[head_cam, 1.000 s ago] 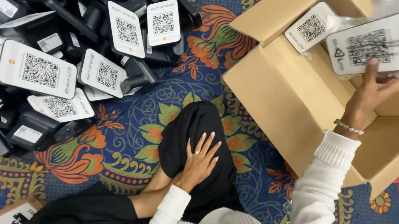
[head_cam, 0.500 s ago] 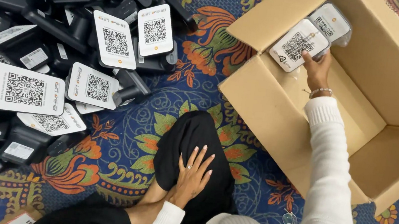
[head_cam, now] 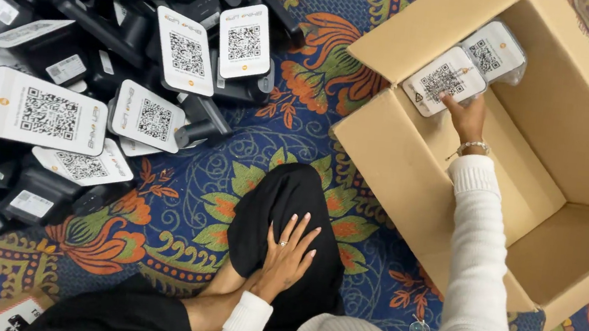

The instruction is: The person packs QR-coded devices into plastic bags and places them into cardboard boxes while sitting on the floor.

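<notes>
Our right hand (head_cam: 468,117) has its grip closed on a white-faced device (head_cam: 443,80), pressing it into the far corner of the cardboard box (head_cam: 412,171) beside another one (head_cam: 496,52). Our left hand (head_cam: 288,255) lies flat and open on our knee; more devices (head_cam: 97,76) are piled on the patterned carpet (head_cam: 322,50).

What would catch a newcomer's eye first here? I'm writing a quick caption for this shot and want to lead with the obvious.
Probably the big open cardboard box at upper right, where the right hand presses a white-faced device into the far corner beside another one. Next, the heap of black devices with white code panels filling the upper left of the patterned carpet. The left hand rests flat on a black-clad knee.
</notes>
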